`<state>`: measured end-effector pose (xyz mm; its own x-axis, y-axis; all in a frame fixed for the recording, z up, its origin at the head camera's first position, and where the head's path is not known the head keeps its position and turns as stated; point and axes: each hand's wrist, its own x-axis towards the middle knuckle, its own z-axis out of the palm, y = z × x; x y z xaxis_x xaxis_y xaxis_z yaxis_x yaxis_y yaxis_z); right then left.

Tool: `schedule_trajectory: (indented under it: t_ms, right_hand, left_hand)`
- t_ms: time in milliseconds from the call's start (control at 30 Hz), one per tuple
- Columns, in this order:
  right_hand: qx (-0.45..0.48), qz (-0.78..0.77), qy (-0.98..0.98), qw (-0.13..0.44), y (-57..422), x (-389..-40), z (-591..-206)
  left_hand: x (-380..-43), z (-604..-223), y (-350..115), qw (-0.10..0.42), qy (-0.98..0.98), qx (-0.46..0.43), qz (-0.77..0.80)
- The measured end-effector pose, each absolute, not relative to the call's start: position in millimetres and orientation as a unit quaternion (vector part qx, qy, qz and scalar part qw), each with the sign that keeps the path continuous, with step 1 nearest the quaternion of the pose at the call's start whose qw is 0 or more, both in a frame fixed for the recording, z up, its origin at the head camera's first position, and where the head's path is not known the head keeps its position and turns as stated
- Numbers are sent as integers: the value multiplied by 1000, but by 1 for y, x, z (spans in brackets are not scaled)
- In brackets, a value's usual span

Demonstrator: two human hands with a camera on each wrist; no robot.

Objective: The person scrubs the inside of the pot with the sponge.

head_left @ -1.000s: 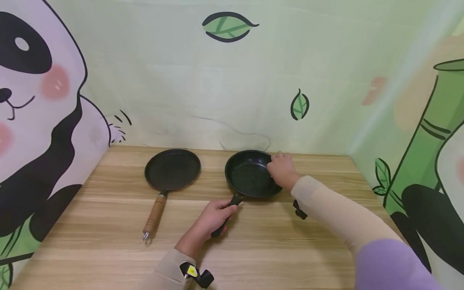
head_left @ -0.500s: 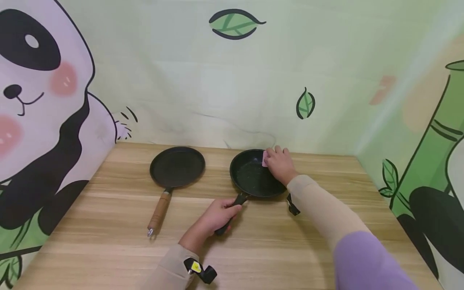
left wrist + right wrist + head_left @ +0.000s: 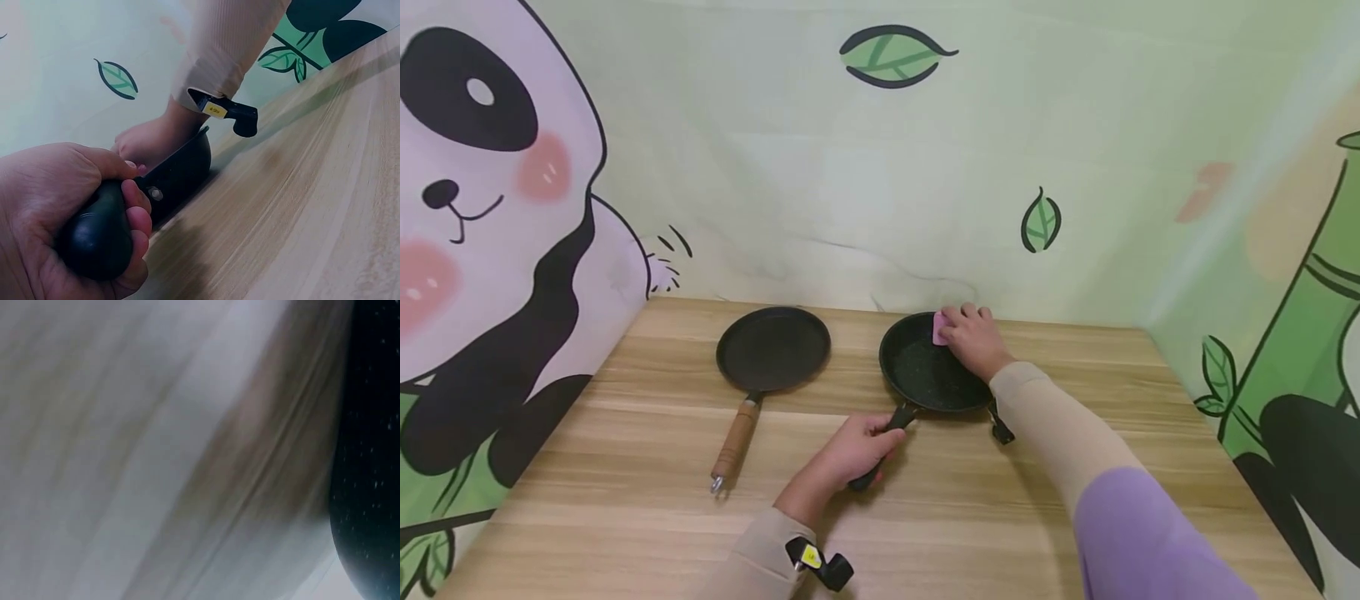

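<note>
A black frying pan (image 3: 925, 371) lies on the wooden table near its back edge. My left hand (image 3: 857, 450) grips its black handle (image 3: 880, 467), fingers curled round it as the left wrist view also shows. At the pan's far right inner wall, my right hand (image 3: 976, 340) pinches a small pink sponge (image 3: 939, 328), mostly hidden by the fingers. In the right wrist view only the pan's dark speckled outer side (image 3: 372, 450) shows at the right, with the hand out of sight.
To the left lies a flat black griddle pan (image 3: 773, 348) with a wooden handle (image 3: 735, 437). A printed wall (image 3: 760, 192) with a panda and leaves rises directly behind the wooden table (image 3: 625, 500).
My right hand has moved a little left along the pan's far rim, and the pink sponge has come into sight. My left hand keeps its grip; the head view has shifted slightly.
</note>
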<state>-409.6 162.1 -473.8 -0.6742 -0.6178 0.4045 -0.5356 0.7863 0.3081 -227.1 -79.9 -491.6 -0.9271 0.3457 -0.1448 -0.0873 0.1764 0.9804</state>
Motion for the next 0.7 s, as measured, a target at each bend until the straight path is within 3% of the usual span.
schedule_trajectory:
  t_ms: [500,700]
  right_hand:
    - [357,-39,-892,276,143,-416,-483]
    - [371,-28,-891,261,137,-414,-481]
  left_hand:
    - [-227,-490,-80,166,755,94,627]
    - [-227,-491,-82,160,759,94,624]
